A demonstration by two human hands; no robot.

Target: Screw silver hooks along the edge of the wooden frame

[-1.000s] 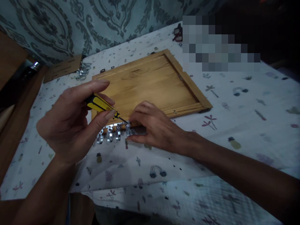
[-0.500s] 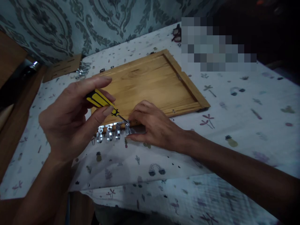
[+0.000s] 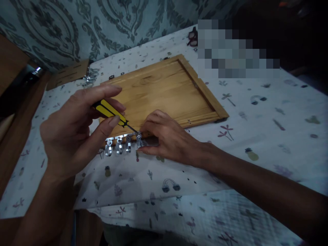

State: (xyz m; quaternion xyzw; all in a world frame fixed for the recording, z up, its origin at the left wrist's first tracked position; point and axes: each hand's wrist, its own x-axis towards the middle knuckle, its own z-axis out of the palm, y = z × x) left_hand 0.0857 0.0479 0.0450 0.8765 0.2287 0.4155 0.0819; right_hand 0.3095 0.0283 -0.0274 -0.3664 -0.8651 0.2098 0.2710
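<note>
Pinching screwdriver [image 3: 110, 111] in left hand [image 3: 73, 126], end hook [image 3: 139, 140] in right hand [image 3: 171, 138], at seven o'clock on board [image 3: 156, 92]. Possibly risking slipping off hook by tilting screwdriver.

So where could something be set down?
Bare printed cloth: between the wooden panel and right forearm; between both forearms, in front of the metal hooks. Crowded: the panel's near-left edge, with hooks, screwdriver, left hand and right hand.

Hooks [image 3: 119, 145] shiny metal; board [image 3: 159, 90] smooth wood; tablecloth [image 3: 159, 169] matt cloth
</note>
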